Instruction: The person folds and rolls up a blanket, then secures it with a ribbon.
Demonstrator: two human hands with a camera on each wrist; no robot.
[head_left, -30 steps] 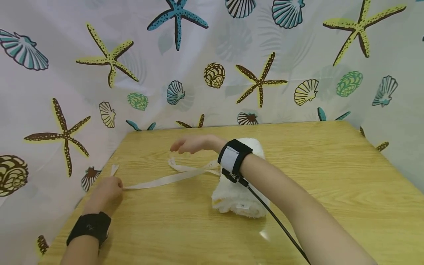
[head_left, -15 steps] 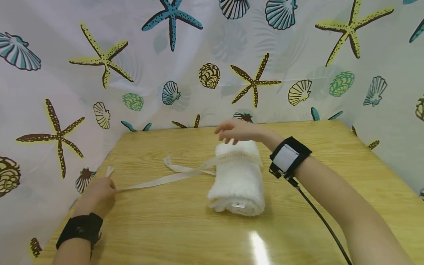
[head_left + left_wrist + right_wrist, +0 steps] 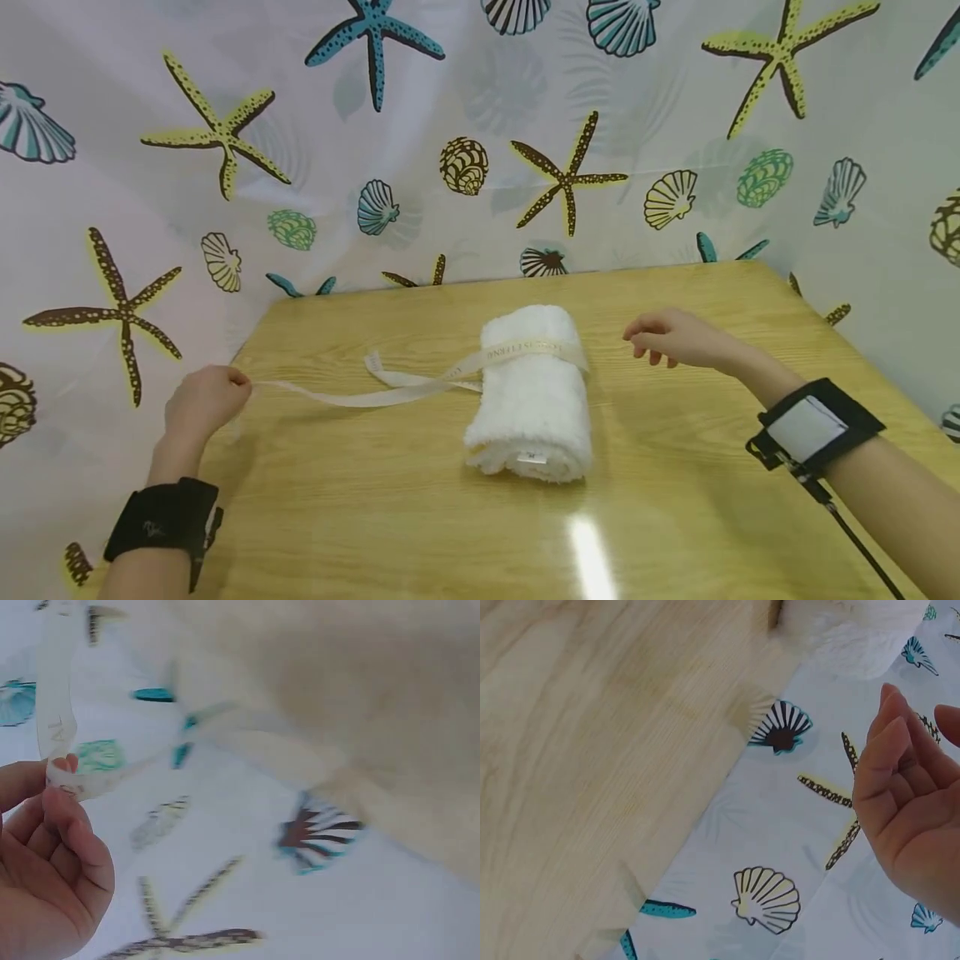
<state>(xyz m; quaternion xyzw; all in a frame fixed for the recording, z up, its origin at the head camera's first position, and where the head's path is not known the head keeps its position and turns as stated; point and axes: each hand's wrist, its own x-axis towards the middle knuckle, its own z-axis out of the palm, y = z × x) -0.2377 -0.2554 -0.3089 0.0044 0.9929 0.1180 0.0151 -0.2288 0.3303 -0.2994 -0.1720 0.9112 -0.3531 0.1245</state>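
My left hand (image 3: 204, 400) pinches the end of the cream ribbon (image 3: 360, 393) between thumb and fingertips, raised just off the table's left edge; my right hand (image 3: 675, 339) holds nothing, fingers relaxed and loosely spread, hovering to the right of the rolled white towel (image 3: 528, 392). Since a second ago my right hand has crossed from the left of the towel, over its top, to its right side, and my left hand has lifted the ribbon end off the wood. The ribbon now lies draped over the far part of the towel, with a slack loop on the table (image 3: 675, 500) just left of the roll. The towel lies near the table's middle, unmoved. Behind stands the seashell-and-starfish curtain (image 3: 465, 125). Nothing lies between either hand and the towel.
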